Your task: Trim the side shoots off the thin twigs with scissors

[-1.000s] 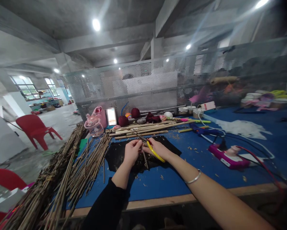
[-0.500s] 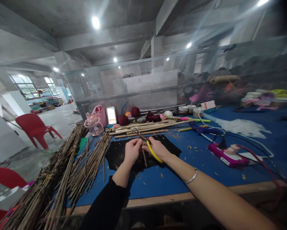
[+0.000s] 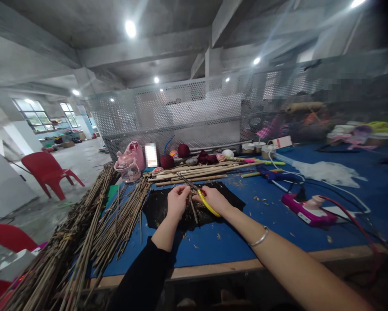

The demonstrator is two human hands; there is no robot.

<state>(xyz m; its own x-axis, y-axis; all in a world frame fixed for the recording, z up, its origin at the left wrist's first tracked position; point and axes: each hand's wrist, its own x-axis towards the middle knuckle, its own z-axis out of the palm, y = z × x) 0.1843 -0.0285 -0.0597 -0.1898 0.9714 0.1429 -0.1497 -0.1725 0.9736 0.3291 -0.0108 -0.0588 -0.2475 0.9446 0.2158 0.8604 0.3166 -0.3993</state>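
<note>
My right hand (image 3: 216, 200) is closed around scissors with yellow handles (image 3: 207, 206), whose dark blades point up and away to the left. Close beside it, my left hand (image 3: 176, 204) is pinched at thumb and forefinger; what sits between the tips is too small to make out. A short brown twig (image 3: 194, 211) slants down between the two hands, and I cannot tell if either one grips it. Beneath both hands a black cloth (image 3: 155, 211) lies on the blue tabletop (image 3: 226, 244), strewn with small bits of plant.
Loose thin sticks (image 3: 122, 224) and a thick twig bundle (image 3: 62, 242) lie on the left. Behind the cloth are pale rods (image 3: 200, 173), dark red yarn balls (image 3: 167, 162) and a pink cup (image 3: 129, 172). A purple power strip (image 3: 306, 211) with cables stands right.
My left hand has shifted very slightly left and down. The short twig's lower end has moved a little left. The scissors remain in my right hand.
</note>
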